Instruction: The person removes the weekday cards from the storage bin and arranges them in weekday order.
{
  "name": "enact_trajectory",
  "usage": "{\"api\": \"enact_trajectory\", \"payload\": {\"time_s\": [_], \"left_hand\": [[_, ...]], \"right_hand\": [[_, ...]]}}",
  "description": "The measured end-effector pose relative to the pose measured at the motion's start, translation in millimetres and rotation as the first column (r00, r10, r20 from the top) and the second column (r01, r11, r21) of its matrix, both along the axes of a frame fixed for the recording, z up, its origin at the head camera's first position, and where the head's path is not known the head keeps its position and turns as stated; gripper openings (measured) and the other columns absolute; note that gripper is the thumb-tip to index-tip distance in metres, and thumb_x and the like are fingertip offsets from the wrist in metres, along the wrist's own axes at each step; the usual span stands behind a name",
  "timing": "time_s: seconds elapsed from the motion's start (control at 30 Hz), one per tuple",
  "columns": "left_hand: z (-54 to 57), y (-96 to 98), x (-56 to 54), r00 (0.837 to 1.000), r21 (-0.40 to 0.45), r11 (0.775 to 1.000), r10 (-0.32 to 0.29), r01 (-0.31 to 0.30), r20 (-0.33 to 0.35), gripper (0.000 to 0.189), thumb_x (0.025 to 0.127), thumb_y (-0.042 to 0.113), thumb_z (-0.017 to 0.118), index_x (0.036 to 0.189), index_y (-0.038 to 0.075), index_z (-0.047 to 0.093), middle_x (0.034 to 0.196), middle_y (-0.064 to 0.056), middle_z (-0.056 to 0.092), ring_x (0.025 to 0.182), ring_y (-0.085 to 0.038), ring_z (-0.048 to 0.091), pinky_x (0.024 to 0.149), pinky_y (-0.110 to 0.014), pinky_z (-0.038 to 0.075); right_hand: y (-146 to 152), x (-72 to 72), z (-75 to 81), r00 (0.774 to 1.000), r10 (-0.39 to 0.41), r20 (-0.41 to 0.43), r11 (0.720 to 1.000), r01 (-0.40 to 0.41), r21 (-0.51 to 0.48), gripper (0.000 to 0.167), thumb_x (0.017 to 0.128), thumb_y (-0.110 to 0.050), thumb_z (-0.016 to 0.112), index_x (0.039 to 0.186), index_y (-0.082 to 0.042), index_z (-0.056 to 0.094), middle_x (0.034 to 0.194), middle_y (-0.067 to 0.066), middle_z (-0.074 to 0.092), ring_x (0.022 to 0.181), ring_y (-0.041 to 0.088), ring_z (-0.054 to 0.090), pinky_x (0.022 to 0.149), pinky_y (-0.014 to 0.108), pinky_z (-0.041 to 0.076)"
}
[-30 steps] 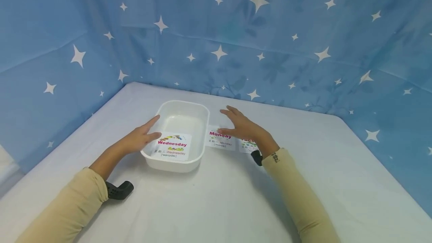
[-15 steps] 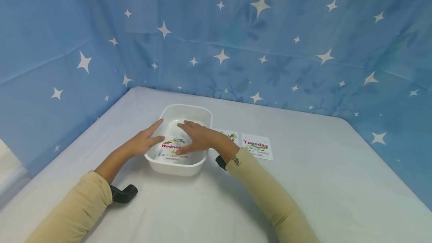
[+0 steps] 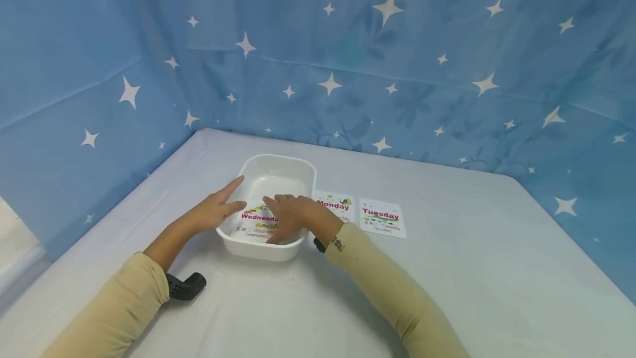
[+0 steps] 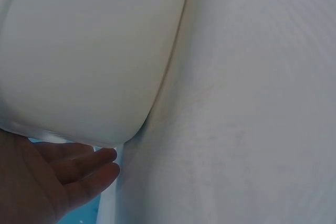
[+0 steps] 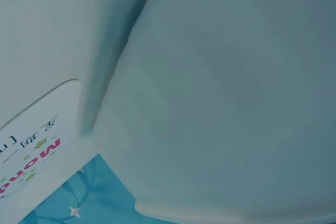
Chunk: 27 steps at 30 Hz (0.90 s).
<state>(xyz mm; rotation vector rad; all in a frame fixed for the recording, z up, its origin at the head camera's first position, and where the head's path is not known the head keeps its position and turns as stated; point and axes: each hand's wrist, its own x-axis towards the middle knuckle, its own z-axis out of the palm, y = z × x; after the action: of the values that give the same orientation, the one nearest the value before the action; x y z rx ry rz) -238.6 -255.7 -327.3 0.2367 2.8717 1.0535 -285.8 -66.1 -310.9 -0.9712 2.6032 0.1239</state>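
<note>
A white plastic basin (image 3: 293,164) stands on the white-covered table. Inside its near end lies a white card (image 3: 245,231) printed "Wednesday" in red. My left hand (image 3: 211,211) holds the basin's left rim, thumb reaching over the edge; in the left wrist view its other fingers lie against the outer wall. My right hand (image 3: 293,214) is down inside the basin over the card's right part, fingers spread near the top edge and thumb near the bottom edge. That hand covers part of the card, and the right wrist view shows only the basin's outer side (image 5: 210,103).
Right of the basin a "Monday" card (image 3: 338,203) lies partly behind my right forearm. Beside it sits a "Tuesday" card (image 3: 382,217). A blue star-patterned curtain (image 3: 348,54) rises behind the table and along its left side.
My right hand has come leftwards from above the Monday card into the basin and lowered onto the Wednesday card. The Tuesday card is uncovered. My left hand stays at the rim.
</note>
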Motion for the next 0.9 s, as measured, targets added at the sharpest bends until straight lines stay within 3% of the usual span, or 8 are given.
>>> {"api": "enact_trajectory", "payload": {"time_s": [0.2, 0.37, 0.43, 0.67, 0.9], "left_hand": [[0.8, 0.9, 1.2, 1.0, -0.003, 1.0, 0.008, -0.008, 0.004, 0.066, 0.095, 0.029, 0.041, 0.147, 0.008, 0.006, 0.15, -0.025, 0.012, 0.13, -0.047, 0.029, 0.098, -0.059, 0.033], [0.6, 0.2, 1.6, 1.0, -0.001, 1.0, 0.003, -0.003, -0.004, 0.065, 0.096, 0.028, 0.041, 0.147, 0.007, 0.006, 0.15, -0.024, 0.01, 0.134, -0.047, 0.018, 0.103, -0.061, 0.023], [0.9, 0.3, 1.6, 1.0, -0.008, 1.0, 0.008, -0.008, 0.001, 0.065, 0.096, 0.028, 0.041, 0.147, 0.008, 0.006, 0.15, -0.024, 0.011, 0.134, -0.047, 0.02, 0.103, -0.061, 0.024], [1.7, 0.7, 0.9, 1.0, -0.017, 1.0, 0.018, -0.017, 0.021, 0.066, 0.095, 0.029, 0.041, 0.147, 0.008, 0.006, 0.149, -0.025, 0.013, 0.128, -0.047, 0.032, 0.096, -0.057, 0.036], [0.6, 1.2, -0.1, 1.0, -0.017, 1.0, 0.013, -0.012, 0.024, 0.067, 0.095, 0.031, 0.041, 0.147, 0.009, 0.006, 0.15, -0.024, 0.012, 0.132, -0.047, 0.025, 0.098, -0.059, 0.033]], "right_hand": [[-1.4, 2.1, -0.9, 1.0, -0.004, -0.021, 0.999, 0.005, 0.034, 0.096, 0.074, -0.057, 0.065, 0.148, -0.024, 0.013, 0.151, 0.001, 0.026, 0.137, 0.02, 0.028, 0.11, 0.041, 0.027], [-3.1, 1.1, -1.8, 1.0, -0.016, -0.01, 0.999, 0.016, 0.034, 0.095, 0.074, -0.055, 0.067, 0.147, -0.027, 0.014, 0.146, 0.002, 0.033, 0.129, 0.019, 0.038, 0.105, 0.042, 0.035], [-3.5, 0.6, -2.5, 1.0, -0.014, -0.01, 1.0, 0.014, 0.026, 0.093, 0.074, -0.054, 0.067, 0.147, -0.028, 0.015, 0.144, 0.002, 0.035, 0.127, 0.019, 0.04, 0.103, 0.042, 0.036], [-2.7, 0.0, -4.4, 0.997, 0.028, -0.067, 1.0, -0.028, 0.013, 0.089, 0.075, -0.054, 0.065, 0.146, -0.027, 0.02, 0.137, 0.002, 0.043, 0.119, 0.019, 0.047, 0.102, 0.039, 0.037], [0.5, 0.1, -2.8, 0.989, 0.081, -0.123, 0.997, -0.082, -0.007, 0.088, 0.075, -0.058, 0.063, 0.145, -0.024, 0.023, 0.137, 0.003, 0.043, 0.12, 0.019, 0.046, 0.103, 0.038, 0.036]]}}
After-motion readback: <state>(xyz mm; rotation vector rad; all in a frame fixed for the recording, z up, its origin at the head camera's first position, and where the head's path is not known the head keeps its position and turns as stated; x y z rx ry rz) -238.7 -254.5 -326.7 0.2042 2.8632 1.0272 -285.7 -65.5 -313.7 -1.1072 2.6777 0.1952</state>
